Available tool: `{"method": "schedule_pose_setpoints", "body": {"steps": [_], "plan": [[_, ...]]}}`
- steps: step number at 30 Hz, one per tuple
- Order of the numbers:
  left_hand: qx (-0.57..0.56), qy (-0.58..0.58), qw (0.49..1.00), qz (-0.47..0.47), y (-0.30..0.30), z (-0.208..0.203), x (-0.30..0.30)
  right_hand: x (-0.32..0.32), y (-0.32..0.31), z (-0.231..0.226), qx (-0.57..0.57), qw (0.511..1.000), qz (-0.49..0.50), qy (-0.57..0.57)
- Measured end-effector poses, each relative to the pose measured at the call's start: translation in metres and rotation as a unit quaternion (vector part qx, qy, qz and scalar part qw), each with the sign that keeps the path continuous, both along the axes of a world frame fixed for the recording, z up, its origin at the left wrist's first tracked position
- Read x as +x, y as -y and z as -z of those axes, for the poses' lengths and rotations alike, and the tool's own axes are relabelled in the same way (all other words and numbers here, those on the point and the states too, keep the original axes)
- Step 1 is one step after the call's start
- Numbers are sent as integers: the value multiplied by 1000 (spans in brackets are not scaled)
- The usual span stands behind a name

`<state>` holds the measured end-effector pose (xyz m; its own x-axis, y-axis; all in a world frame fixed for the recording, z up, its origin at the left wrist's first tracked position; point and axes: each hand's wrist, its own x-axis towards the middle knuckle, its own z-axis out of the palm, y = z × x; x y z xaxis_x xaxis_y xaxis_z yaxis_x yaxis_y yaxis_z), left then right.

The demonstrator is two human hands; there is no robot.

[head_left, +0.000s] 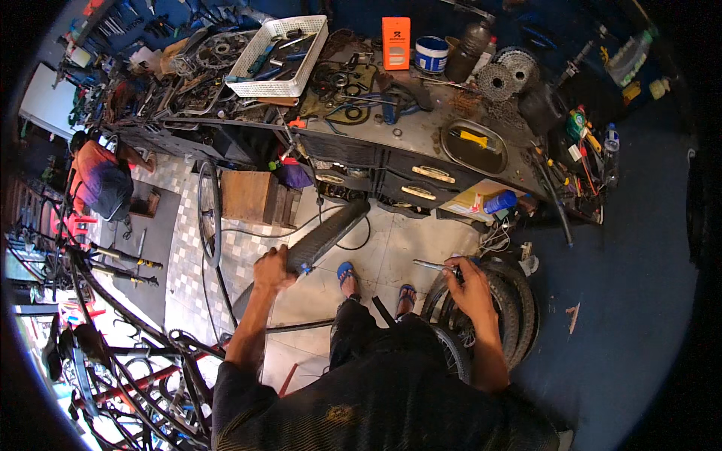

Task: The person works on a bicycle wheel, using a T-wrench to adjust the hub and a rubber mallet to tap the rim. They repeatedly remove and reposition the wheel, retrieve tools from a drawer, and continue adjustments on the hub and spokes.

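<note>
Tyre in one hand, tool in the other

Left hand [272,272] grips the tyre [325,234], right hand [468,282] fingers closed around a small tool [430,264]; I'd hold the tyre steady, work slowly.

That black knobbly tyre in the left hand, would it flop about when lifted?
Probably somewhat. The tyre juts out from the left hand as a flattened strip, so it seems bendy rather than rigid. With no rim inside, it is likely light. Its knobbly tread should grip well.

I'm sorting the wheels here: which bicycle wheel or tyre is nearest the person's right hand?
The black knobby tyre beside the right hand, low right. The thin-rimmed wheel stands far off, left of the wooden crate.
</note>
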<state>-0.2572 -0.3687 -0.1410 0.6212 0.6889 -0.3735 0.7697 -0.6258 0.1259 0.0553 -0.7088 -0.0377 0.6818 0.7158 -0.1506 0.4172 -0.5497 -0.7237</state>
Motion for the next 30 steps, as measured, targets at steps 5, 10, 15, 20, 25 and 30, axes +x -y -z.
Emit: {"method": "schedule_pose_setpoints", "body": {"steps": [5,10,15,20,25,30], "plan": [[7,216,948,-233,108,-119,-18,43,69,22,46,998,-35,25],[-51,363,851,-377,194,-201,-31,78,93,32,49,994,-79,58],[-66,432,778,-450,236,-231,-37,82,70,22,86,986,-133,43],[-44,484,769,-414,242,-210,-25,67,52,13,78,984,-158,18],[-79,538,683,-487,255,-182,-24,53,55,19,68,986,-149,-15],[-100,559,630,-530,257,-151,-19,50,37,38,159,978,-135,-3]]}}
